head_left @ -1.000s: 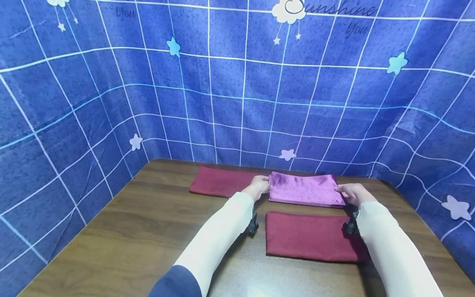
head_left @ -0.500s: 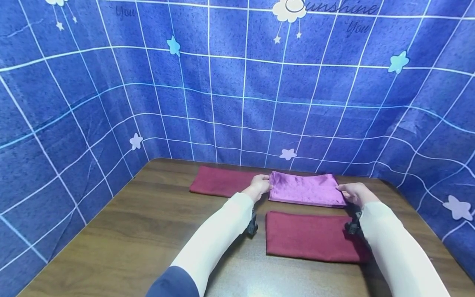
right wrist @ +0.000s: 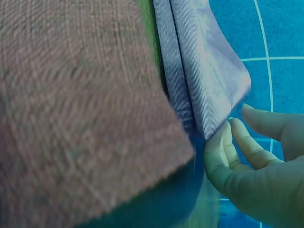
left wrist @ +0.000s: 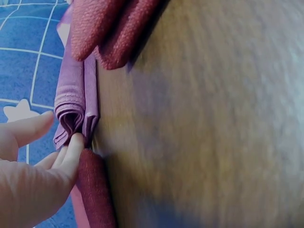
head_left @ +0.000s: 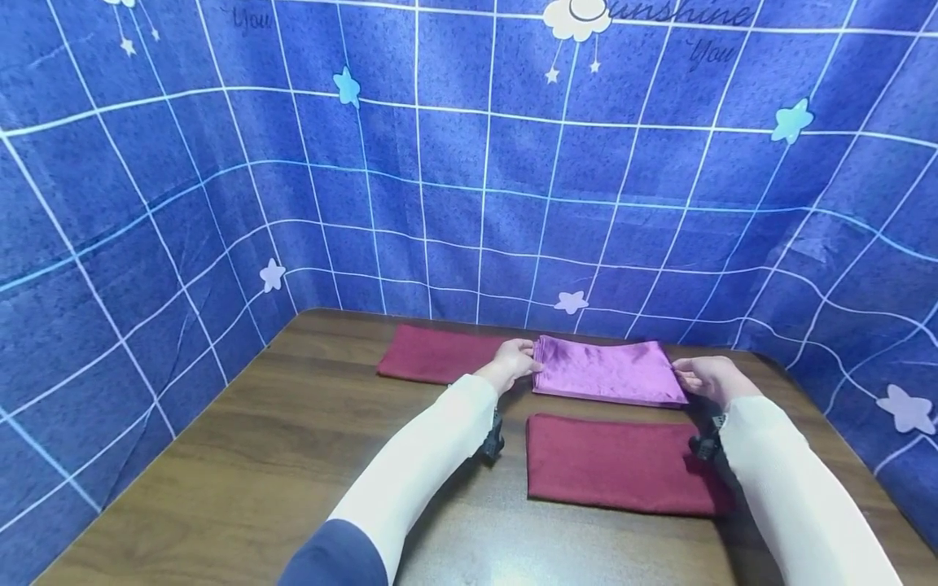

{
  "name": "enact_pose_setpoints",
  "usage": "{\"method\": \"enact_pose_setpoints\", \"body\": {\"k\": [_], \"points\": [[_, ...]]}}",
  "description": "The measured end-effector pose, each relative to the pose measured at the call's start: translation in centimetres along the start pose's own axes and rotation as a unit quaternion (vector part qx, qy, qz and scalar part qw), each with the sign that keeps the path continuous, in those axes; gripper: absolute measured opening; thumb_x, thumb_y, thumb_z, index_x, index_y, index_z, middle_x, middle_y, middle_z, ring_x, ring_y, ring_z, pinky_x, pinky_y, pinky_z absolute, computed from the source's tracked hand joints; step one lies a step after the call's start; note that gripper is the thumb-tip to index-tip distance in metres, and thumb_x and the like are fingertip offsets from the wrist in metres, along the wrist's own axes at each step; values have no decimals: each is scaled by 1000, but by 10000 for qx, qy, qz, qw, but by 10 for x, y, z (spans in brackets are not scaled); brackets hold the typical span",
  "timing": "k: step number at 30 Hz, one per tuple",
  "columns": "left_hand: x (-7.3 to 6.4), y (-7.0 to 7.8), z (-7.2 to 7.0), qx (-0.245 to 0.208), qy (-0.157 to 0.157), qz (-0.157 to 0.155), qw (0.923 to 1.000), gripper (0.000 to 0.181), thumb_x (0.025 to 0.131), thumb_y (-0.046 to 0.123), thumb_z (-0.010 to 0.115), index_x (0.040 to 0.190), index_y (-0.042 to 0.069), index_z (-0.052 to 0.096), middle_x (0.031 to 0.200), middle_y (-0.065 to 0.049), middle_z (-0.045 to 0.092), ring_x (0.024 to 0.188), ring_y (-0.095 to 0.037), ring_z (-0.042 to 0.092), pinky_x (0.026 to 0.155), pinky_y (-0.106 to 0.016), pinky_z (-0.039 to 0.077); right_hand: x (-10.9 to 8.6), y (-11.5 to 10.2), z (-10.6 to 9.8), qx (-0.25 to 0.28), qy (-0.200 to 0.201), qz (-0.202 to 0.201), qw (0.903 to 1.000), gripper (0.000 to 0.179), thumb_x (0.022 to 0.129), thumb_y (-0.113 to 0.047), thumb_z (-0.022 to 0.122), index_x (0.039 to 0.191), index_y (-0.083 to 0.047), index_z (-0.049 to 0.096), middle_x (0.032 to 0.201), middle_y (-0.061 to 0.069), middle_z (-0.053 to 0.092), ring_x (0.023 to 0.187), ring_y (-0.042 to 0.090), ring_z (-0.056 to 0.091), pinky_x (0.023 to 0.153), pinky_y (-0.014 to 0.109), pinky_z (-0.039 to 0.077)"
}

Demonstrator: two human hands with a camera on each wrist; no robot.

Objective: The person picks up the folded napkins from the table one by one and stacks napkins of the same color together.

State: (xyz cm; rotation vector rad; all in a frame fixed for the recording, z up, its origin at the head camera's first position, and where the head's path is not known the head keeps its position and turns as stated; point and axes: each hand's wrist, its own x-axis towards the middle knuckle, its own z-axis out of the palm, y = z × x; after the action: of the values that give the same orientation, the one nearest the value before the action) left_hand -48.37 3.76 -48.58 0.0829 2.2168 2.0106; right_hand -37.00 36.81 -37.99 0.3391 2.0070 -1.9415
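Purple cloth [head_left: 608, 373] — left grip [head_left: 515, 363], right grip [head_left: 709, 379] at opposite edges.

The left sleeve [head_left: 418, 456] is plain white, meeting navy cloth [head_left: 337, 557] higher up; the right sleeve [head_left: 795, 488] is just as white. By the left cuff sits a black device [head_left: 493, 442], by the right a second device [head_left: 705, 444], details too small for me.

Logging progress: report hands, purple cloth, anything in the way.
Left hand touching left end of purple cloth; right hand at its right end. Cloth folded in layers. Nearer red cloth apparently not blocking.
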Motion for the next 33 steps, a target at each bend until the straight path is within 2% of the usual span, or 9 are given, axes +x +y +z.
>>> {"method": "enact_pose_setpoints", "body": {"k": [5, 9, 12, 19, 21, 22, 27, 30, 33], "points": [[-93, 75, -7, 50, -75, -233, 9997, 60, 81, -17, 62, 138, -9, 44, 137, -25, 53, 122, -33, 57, 96, -36, 53, -3, 0, -2, -97, -236, -126, 9996, 37, 99, 2, 33, 78, -11, 60, 71, -3, 63, 64, 2, 61, 65, 12, 53], [-129, 103, -12, -8, -176, -199, 9996, 58, 84, -18, 56, 140, -13, 38, 140, -31, 47, 126, -38, 52, 102, -39, 48, -7, 0, -1, -224, -228, -284, 9991, 40, 99, 2, 34, 77, -14, 63, 72, -5, 64, 68, 3, 62, 67, 14, 54], [-120, 95, -13, -52, -159, -198, 9997, 60, 84, -17, 58, 140, -11, 39, 140, -29, 48, 126, -37, 52, 102, -39, 48, -10, 0, 0, -359, -101, -384, 9986, 39, 98, 0, 39, 75, -18, 64, 73, -7, 66, 69, 3, 63, 68, 16, 55], [-60, 44, -18, -54, -242, 66, 9997, 67, 72, -11, 75, 135, -3, 51, 125, -18, 63, 106, -25, 66, 83, -31, 57, -13, 1, -1, -606, -74, -578, 9965, 32, 98, -2, 41, 81, -17, 64, 75, -10, 66, 70, 1, 63, 70, 16, 55], [-56, 41, -19, 10, -228, 91, 9997, 68, 71, -11, 76, 134, -2, 52, 123, -18, 65, 104, -24, 66, 82, -32, 58, -14, 1, -1, -674, -101, -614, 9958, 31, 99, -3, 41, 84, -17, 64, 76, -10, 66, 71, 1, 63, 71, 16, 55], [-56, 41, -19, -18, -231, 47, 9997, 67, 72, -11, 75, 134, -2, 52, 123, -18, 64, 104, -25, 66, 82, -33, 58, -15, 1, -2, -731, -99, -632, 9953, 30, 99, -3, 41, 84, -17, 64, 76, -11, 66, 71, 0, 63, 71, 16, 55], [-111, 88, -21, 64, -241, -190, 9995, 64, 81, -14, 63, 142, -6, 41, 137, -27, 52, 121, -33, 57, 98, -41, 51, -18, 2, -4, -811, -218, -707, 9940, 30, 99, -4, 41, 86, -18, 64, 79, -11, 66, 73, 1, 63, 72, 17, 55], [-121, 94, -23, 74, -294, -140, 9994, 63, 83, -12, 63, 142, -6, 40, 138, -26, 51, 119, -33, 58, 96, -40, 52, -20, 1, -6, -653, -338, -675, 9950, 35, 100, -4, 40, 82, -21, 66, 79, -9, 67, 73, 2, 64, 71, 18, 56], [-118, 88, -23, 396, -169, -123, 9990, 62, 83, -6, 67, 141, -1, 44, 135, -20, 57, 101, -27, 65, 76, -34, 55, -22, 1, -9, -620, -427, -559, 9956, 39, 100, -7, 40, 78, -26, 65, 79, -9, 68, 73, 3, 65, 70, 19, 55]]}}
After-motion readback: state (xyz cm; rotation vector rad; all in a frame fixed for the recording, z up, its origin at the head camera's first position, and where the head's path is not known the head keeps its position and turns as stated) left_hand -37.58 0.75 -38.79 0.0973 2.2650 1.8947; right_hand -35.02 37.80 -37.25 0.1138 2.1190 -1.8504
